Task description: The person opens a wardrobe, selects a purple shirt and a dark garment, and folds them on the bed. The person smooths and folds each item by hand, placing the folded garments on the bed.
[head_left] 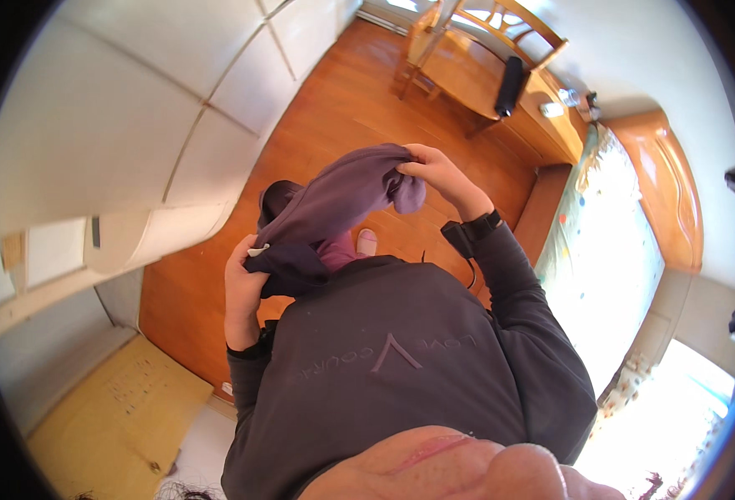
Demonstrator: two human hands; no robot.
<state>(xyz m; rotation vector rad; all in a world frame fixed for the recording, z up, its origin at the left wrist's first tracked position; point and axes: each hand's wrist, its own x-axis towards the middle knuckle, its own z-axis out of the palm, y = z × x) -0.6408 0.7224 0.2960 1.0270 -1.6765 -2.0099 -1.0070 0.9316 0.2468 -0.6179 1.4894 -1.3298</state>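
A dark purple garment [334, 193] is stretched between my two hands in front of my body. My left hand [246, 287] grips its near left end, where a small white tag [257, 250] shows by the fingers. At the far right end, my right hand [444, 177] pinches the cloth edge, and a bunched fold hangs just below the fingertips. Darker navy cloth [296, 268] droops beneath the left end. Which kind of garment it is, I cannot tell.
Pale cabinets [134, 108] line the left side above a wooden floor [359, 92]. A wooden chair [467, 75] with a black object [510, 86] on it stands far right. A bed [605, 258] lies on the right; a yellow board [121, 417] is near left.
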